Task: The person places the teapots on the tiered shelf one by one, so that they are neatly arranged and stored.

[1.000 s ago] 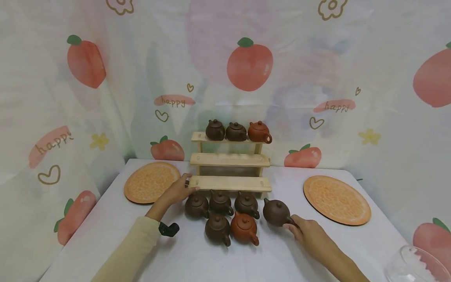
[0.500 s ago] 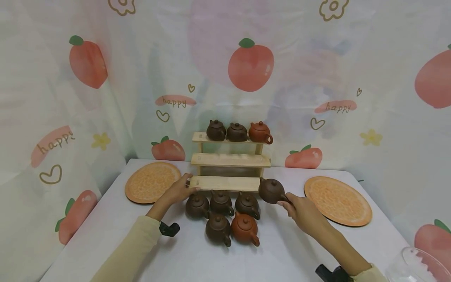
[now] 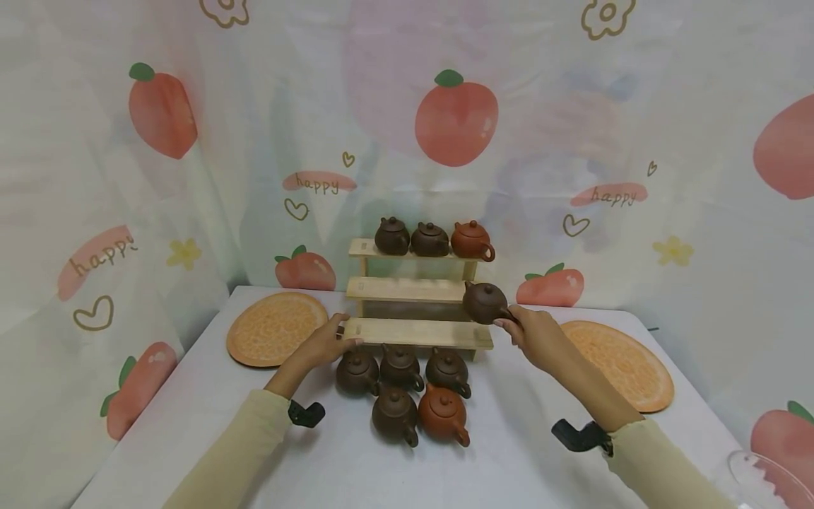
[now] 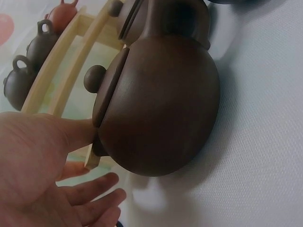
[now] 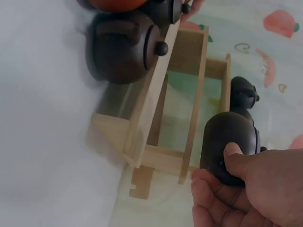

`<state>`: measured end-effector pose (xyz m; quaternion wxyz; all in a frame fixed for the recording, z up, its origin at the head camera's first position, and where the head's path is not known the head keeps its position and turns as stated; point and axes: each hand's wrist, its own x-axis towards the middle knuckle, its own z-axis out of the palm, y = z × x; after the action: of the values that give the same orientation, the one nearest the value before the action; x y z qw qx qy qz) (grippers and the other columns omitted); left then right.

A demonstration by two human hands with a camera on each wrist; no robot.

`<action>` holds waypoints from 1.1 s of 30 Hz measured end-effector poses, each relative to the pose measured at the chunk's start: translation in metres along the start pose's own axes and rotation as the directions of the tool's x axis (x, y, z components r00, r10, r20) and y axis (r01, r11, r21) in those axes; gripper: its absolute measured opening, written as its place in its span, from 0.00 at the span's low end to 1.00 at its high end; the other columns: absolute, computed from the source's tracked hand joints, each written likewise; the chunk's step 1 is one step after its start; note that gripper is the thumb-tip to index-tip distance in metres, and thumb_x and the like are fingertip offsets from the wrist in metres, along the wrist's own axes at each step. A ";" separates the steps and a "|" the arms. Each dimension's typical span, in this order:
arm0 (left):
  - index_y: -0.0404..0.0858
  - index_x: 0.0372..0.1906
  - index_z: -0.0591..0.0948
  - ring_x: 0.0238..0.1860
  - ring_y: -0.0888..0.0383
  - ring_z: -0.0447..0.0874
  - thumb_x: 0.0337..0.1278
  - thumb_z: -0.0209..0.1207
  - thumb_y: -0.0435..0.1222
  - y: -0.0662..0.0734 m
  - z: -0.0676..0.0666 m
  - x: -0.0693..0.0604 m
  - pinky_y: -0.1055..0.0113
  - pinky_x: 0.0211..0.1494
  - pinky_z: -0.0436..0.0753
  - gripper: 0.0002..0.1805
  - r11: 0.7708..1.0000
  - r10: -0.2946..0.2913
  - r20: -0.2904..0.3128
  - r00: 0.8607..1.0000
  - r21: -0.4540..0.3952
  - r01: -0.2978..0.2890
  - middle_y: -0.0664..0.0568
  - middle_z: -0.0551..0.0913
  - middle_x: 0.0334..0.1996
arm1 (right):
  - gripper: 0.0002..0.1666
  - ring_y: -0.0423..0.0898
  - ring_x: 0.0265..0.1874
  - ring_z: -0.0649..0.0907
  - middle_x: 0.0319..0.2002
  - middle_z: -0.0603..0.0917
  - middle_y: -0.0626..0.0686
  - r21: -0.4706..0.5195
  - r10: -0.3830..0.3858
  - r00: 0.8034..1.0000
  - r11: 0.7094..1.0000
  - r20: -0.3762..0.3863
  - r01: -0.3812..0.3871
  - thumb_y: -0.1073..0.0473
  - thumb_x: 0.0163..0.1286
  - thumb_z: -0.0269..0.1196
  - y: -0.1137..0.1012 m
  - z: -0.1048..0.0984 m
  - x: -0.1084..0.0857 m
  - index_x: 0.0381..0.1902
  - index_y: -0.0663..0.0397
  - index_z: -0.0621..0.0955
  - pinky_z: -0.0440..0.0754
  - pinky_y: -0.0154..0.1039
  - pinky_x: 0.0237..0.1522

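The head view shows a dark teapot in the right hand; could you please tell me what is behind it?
Behind the dark teapot, the middle board of the wooden stand runs out of sight; its right end is covered here. The patterned backdrop shows beyond.

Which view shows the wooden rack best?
The head view: the wooden rack shows all three shelves. The left wrist view has parts behind a teapot; the right wrist view sees it slanted from one end.
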<state>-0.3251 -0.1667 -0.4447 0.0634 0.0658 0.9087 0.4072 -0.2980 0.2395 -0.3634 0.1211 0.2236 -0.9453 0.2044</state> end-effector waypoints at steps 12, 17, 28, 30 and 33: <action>0.31 0.77 0.63 0.68 0.32 0.76 0.76 0.63 0.44 0.000 0.000 0.000 0.39 0.66 0.77 0.37 1.000 -0.005 0.001 1.000 0.001 0.005 0.27 0.76 0.67 | 0.15 0.45 0.21 0.76 0.22 0.80 0.52 0.047 0.047 0.993 0.998 0.104 -0.052 0.57 0.82 0.60 0.006 -0.004 0.040 0.34 0.58 0.77 0.73 0.41 0.27; 0.30 0.77 0.63 0.68 0.32 0.76 0.75 0.63 0.44 0.001 -0.001 0.000 0.39 0.66 0.77 0.37 1.000 -0.005 -0.001 1.000 -0.001 0.005 0.27 0.76 0.67 | 0.15 0.45 0.21 0.77 0.22 0.82 0.55 0.043 0.056 0.991 0.997 0.121 -0.061 0.58 0.82 0.60 0.010 -0.002 0.053 0.33 0.60 0.77 0.74 0.41 0.27; 0.31 0.77 0.63 0.68 0.33 0.76 0.75 0.63 0.44 -0.001 0.000 0.002 0.40 0.66 0.77 0.37 1.000 -0.012 -0.005 1.000 0.000 0.012 0.27 0.76 0.67 | 0.18 0.46 0.20 0.77 0.22 0.81 0.53 0.015 0.083 0.986 0.996 0.147 -0.086 0.55 0.84 0.58 0.017 0.003 0.065 0.32 0.58 0.76 0.74 0.42 0.27; 0.31 0.77 0.63 0.68 0.33 0.76 0.75 0.63 0.44 -0.002 0.001 0.002 0.40 0.67 0.77 0.37 1.000 -0.009 -0.005 1.000 -0.005 0.009 0.28 0.76 0.67 | 0.18 0.46 0.21 0.78 0.23 0.82 0.55 0.020 0.090 0.984 0.995 0.154 -0.095 0.54 0.84 0.57 0.017 0.003 0.065 0.33 0.58 0.77 0.75 0.41 0.27; 0.31 0.77 0.63 0.68 0.33 0.77 0.75 0.63 0.44 -0.003 0.001 0.003 0.40 0.67 0.77 0.37 1.000 -0.003 -0.006 1.000 -0.008 0.003 0.28 0.76 0.67 | 0.17 0.47 0.21 0.79 0.24 0.83 0.58 0.031 0.098 0.982 0.994 0.163 -0.105 0.54 0.85 0.57 0.016 0.002 0.065 0.35 0.59 0.77 0.75 0.41 0.27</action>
<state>-0.3281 -0.1677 -0.4477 0.0616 0.0631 0.9074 0.4109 -0.3620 0.2271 -0.3500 0.0292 0.1932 -0.9580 0.2100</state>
